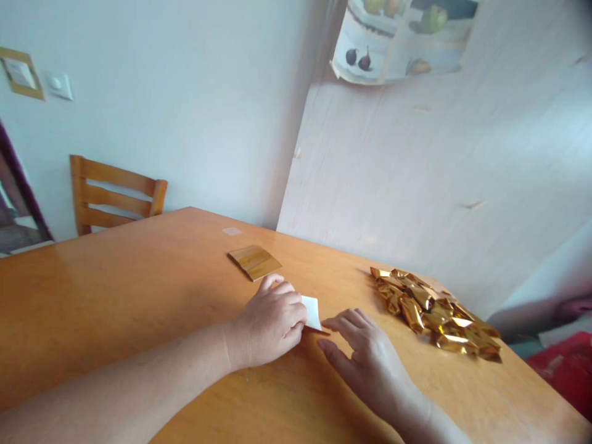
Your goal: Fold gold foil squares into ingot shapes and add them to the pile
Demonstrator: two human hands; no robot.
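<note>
A small piece of paper (pixel 311 312), white on the side facing me with a thin gold-brown lower edge, is held in my left hand (pixel 275 317). The left fingers curl over it and hide much of it. At the paper's right corner is my right hand (pixel 365 351), thumb and index finger apart. Its index fingertip is close to that corner; whether they touch I cannot tell. Beyond my left hand lies a flat stack of square gold paper (pixel 255 261). A heap of folded shiny gold-foil paper pieces (pixel 432 314) sits to the right of my right hand.
The wooden table (pixel 139 271) meets the walls at the back. A wooden chair (pixel 118 194) stands at the far left. Near the back edge is a pale, translucent patch (pixel 232 231). A red item (pixel 567 370) lies beyond the table's right edge. A fruit picture (pixel 407 37) hangs above.
</note>
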